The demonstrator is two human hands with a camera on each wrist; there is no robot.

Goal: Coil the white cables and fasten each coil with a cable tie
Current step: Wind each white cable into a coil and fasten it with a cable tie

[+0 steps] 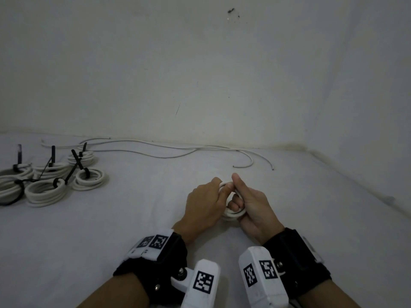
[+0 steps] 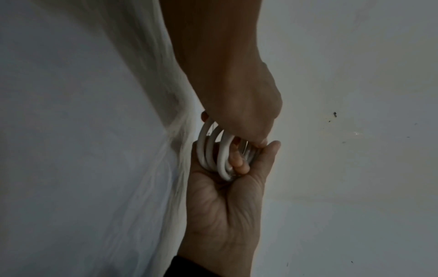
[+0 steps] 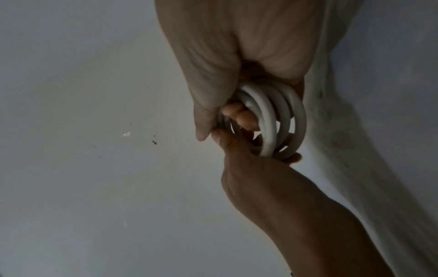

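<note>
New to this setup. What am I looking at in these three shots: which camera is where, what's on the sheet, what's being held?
No robot here: a person's bare hands, with marker-tagged wrist cameras strapped on. The wide shot comes from a head camera; the two dark close-ups look along each hand. On the white sheet lie tied coils with black cable ties at left and loose cables along the wall. The left hand and right hand together grip one small white coil, fingers curled through it.
</note>
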